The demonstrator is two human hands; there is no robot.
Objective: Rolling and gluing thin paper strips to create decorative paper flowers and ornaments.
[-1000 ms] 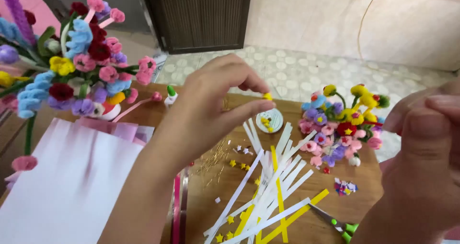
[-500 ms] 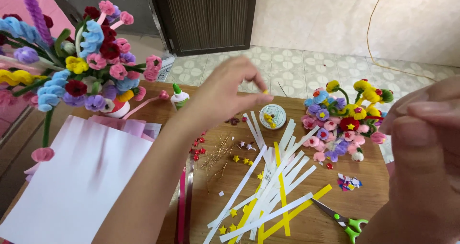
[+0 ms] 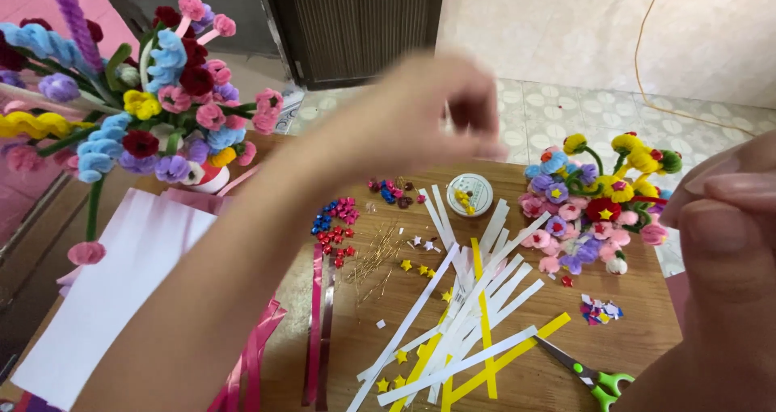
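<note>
My left hand (image 3: 428, 113) is raised over the round wooden table (image 3: 558, 355), blurred by motion, with thumb and fingers pinched together; nothing shows between them. My right hand (image 3: 727, 242) is close to the camera at the right edge, its fingertips also pressed together, and I see nothing in them. Below the left hand lies a small round spool of clear thread (image 3: 469, 194). White and yellow paper strips (image 3: 461, 315) are fanned out across the table's middle. Small folded paper stars, red and blue (image 3: 335, 222) and yellow (image 3: 420, 266), lie scattered beside them.
A large pipe-cleaner flower bouquet (image 3: 145, 113) stands at the left, a smaller one (image 3: 598, 202) lies at the right. White paper sheets (image 3: 113, 291) and pink ribbon strips (image 3: 319, 323) cover the left side. Green-handled scissors (image 3: 594, 377) lie at the front right, near coloured scraps (image 3: 600, 308).
My left hand has lifted up and away from the spool and strips, toward the far side. The view has shifted, showing more of the table. My right hand stays pinched at the right.
</note>
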